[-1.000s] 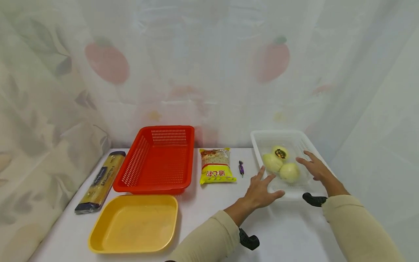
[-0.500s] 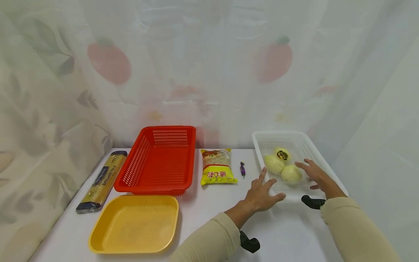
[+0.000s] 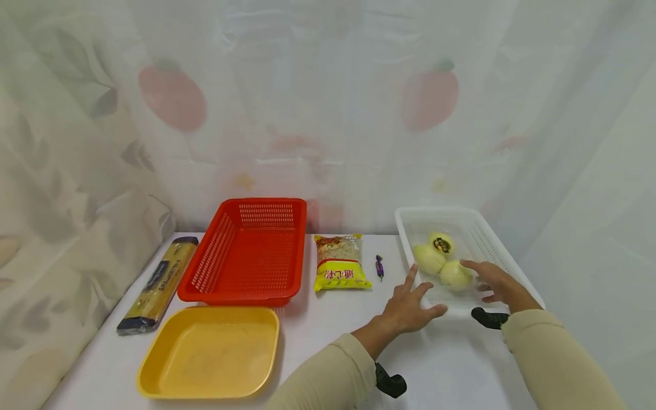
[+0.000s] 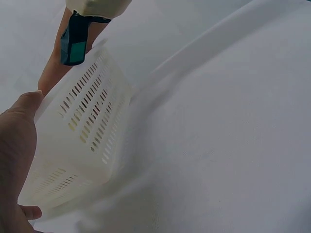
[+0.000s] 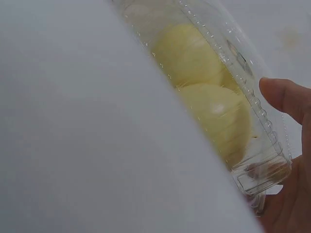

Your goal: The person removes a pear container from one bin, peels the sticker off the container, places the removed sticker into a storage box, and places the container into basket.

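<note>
A clear plastic clamshell box (image 5: 265,177) with 3 pale yellow round fruits (image 3: 429,259) lies in the white basket (image 3: 435,213) at the right. My right hand (image 3: 499,283) reaches into the basket and holds the box's right end; in the right wrist view, its thumb is at the edge and fingers show through the plastic. My left hand (image 3: 407,307) is at the basket's front left corner, fingers spread, index fingertip by the left rim. In the left wrist view, this hand (image 4: 14,155) lies along the slotted basket wall (image 4: 92,104).
To the left stand a red basket (image 3: 261,256) and a yellow tray (image 3: 210,353). A spaghetti pack (image 3: 159,285) lies beside the red basket. Between the baskets are a yellow pasta bag (image 3: 340,262) and a small purple-wrapped candy (image 3: 379,267). A curtain hangs behind.
My right hand has come down and left from the basket's right side onto the end of the clear box. The left hand has stayed by the basket's corner.
</note>
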### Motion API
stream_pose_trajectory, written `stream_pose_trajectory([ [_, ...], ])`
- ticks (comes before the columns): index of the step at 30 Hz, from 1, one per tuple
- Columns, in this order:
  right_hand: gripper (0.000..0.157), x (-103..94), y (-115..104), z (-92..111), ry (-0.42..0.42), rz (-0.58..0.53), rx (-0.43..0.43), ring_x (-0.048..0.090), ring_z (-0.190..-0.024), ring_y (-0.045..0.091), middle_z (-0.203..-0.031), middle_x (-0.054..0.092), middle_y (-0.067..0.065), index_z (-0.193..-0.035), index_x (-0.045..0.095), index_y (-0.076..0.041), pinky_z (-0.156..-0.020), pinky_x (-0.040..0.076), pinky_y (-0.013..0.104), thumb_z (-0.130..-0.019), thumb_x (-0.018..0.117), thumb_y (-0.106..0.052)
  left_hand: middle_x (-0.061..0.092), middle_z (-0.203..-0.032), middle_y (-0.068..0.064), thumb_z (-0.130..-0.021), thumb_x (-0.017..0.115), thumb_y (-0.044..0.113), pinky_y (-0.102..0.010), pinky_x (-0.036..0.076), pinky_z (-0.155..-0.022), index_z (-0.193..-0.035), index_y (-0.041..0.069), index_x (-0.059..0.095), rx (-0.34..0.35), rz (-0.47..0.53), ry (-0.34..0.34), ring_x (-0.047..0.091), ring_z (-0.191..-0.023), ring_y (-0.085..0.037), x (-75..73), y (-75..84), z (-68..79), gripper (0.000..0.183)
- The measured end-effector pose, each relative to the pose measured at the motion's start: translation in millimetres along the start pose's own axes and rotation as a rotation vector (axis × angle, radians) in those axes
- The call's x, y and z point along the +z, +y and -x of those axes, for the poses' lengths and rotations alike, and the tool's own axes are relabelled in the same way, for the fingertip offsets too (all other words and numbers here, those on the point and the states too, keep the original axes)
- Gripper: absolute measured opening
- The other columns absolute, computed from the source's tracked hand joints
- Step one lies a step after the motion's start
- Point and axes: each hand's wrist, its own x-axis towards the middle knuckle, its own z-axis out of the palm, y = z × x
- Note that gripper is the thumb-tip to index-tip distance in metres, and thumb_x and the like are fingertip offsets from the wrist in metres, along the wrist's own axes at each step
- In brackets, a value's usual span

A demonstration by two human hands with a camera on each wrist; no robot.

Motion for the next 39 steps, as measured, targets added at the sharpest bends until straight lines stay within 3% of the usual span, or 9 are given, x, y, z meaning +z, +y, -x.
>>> stream_pose_trajectory([
  [8,0.08,1.7,7,-6,-0.017,-0.253,-0.084,0.022,-0.131,0.056,-0.149,0.007,0.036,-0.145,0.012,0.009,-0.091,0.041,0.063,-0.098,0.053,-0.04,-0.007,-0.158,0.021,-0.085,0.049,0.073,-0.043,0.048,-0.088,-0.14,0.04,0.048,-0.007,-0.003,0.007,0.035,-0.133,-0.027,1.1,-0.8,-0.4,0.064],
  [14,0.094,2.2,7,-5,0.024,-0.452,-0.062,0.013,-0.133,0.058,-0.151,-0.007,0.035,-0.149,-0.006,0.001,-0.089,0.039,0.067,-0.095,0.059,-0.04,-0.008,-0.157,0.021,-0.085,0.049,0.072,-0.043,0.048,-0.088,-0.14,0.039,0.048,-0.007,-0.002,0.003,0.034,-0.134,-0.025,-0.3,-0.4,0.9,0.064],
  [18,0.096,3.6,5,-6,0.045,-0.567,-0.065,0.007,-0.135,0.056,-0.153,-0.012,0.031,-0.149,-0.01,-0.006,-0.089,0.035,0.07,-0.094,0.063,-0.036,-0.007,-0.158,0.021,-0.085,0.049,0.072,-0.043,0.048,-0.089,-0.14,0.039,0.048,-0.002,-0.005,0.005,0.034,-0.134,-0.025,-0.4,-0.8,1.3,0.065],
  [21,0.095,3.7,4,-7,0.034,-0.59,-0.08,0.007,-0.135,0.056,-0.153,-0.01,0.03,-0.149,-0.011,-0.006,-0.088,0.036,0.07,-0.095,0.061,-0.033,-0.007,-0.158,0.02,-0.084,0.049,0.073,-0.043,0.047,-0.089,-0.14,0.039,0.048,-0.001,-0.008,0.004,0.034,-0.134,-0.025,-0.1,-1.0,1.0,0.065],
  [27,0.087,0.4,6,-5,0.019,-0.596,-0.09,0.015,-0.133,0.055,-0.153,0.001,0.03,-0.15,-0.001,0.001,-0.087,0.042,0.065,-0.096,0.058,-0.033,-0.006,-0.158,0.019,-0.085,0.049,0.072,-0.044,0.047,-0.09,-0.141,0.039,0.048,0.011,-0.005,0.008,0.033,-0.135,-0.026,0.5,0.1,1.6,0.065],
  [31,0.085,-1.6,6,1,0.018,-0.63,-0.083,0.018,-0.133,0.054,-0.154,-0.001,0.032,-0.15,0.005,0.0,-0.088,0.043,0.064,-0.096,0.059,-0.035,-0.004,-0.159,0.017,-0.086,0.051,0.07,-0.044,0.047,-0.09,-0.14,0.038,0.049,0.017,0.005,0.011,0.034,-0.135,-0.026,0.8,0.8,2.5,0.063],
  [39,0.101,-8.6,-3,16,-0.012,-0.756,-0.074,0.012,-0.135,0.053,-0.153,-0.018,0.026,-0.15,-0.022,-0.014,-0.091,0.04,0.063,-0.095,0.06,-0.036,-0.005,-0.158,0.019,-0.086,0.05,0.07,-0.043,0.047,-0.089,-0.14,0.038,0.049,0.016,0.007,0.013,0.034,-0.134,-0.025,-1.4,-0.3,3.3,0.063],
])
